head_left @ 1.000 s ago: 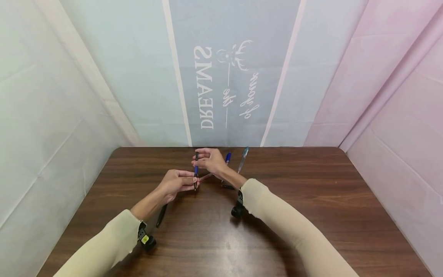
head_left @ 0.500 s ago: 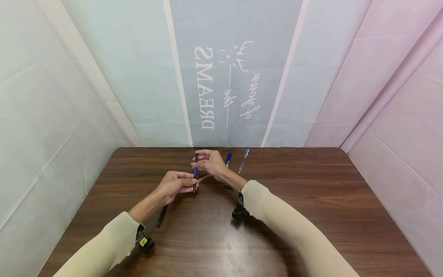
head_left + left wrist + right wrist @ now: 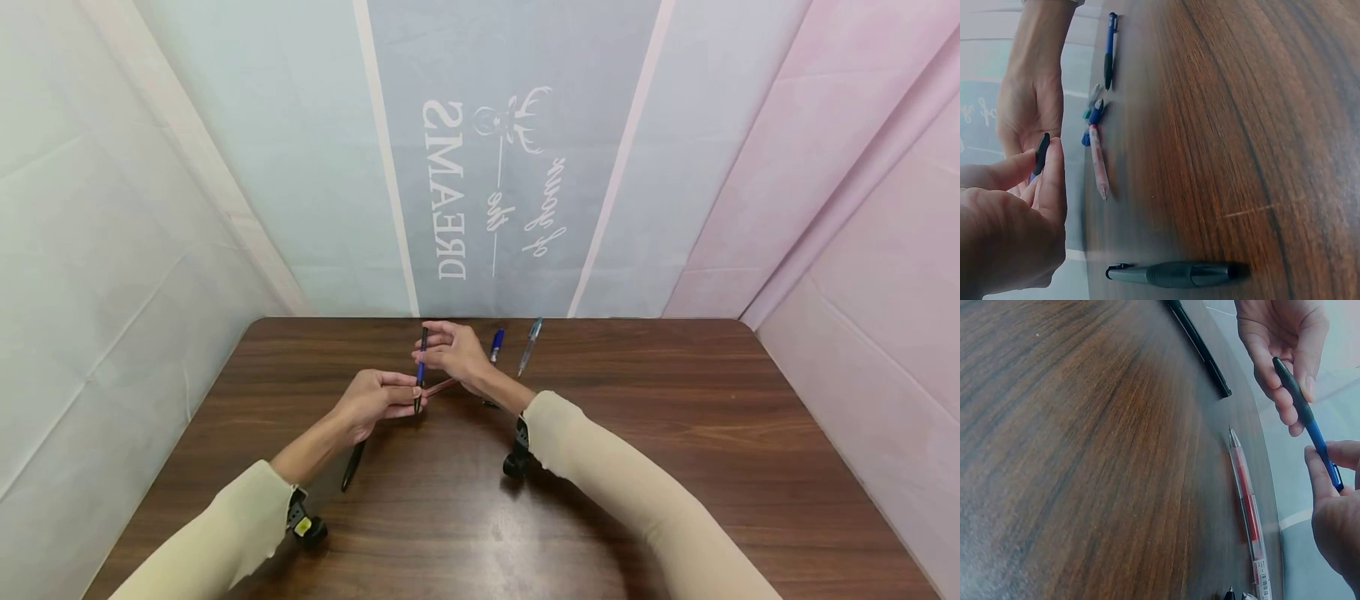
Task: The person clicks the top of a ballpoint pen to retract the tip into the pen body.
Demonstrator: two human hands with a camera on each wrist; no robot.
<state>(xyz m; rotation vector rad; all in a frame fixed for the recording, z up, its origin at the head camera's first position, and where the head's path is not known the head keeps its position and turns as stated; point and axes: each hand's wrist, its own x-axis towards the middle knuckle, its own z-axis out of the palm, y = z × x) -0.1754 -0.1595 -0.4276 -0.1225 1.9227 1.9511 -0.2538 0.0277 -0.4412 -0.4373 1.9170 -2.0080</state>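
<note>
Above the table, both hands hold one blue pen [image 3: 422,367] with a black grip. My left hand [image 3: 372,397] pinches the black grip near the tip between thumb and fingers. Farther up the same pen, my right hand [image 3: 462,353] pinches the clip end, as the right wrist view shows on the blue pen [image 3: 1314,432]. The pen is tilted, its tip toward me. On the table below the hands lies a clear pen with red ink [image 3: 1246,500], partly hidden by the right hand in the head view.
A black pen [image 3: 353,467] lies beside my left wrist. Behind the right hand lie a blue-capped pen [image 3: 497,344] and a clear pen with teal ends [image 3: 529,346]. Another blue pen with a dark grip [image 3: 1109,53] is mostly hidden under the right forearm in the head view.
The held pen and my left hand have shifted very slightly left. Both hands keep their hold on the pen, and the pens on the table have not moved.
</note>
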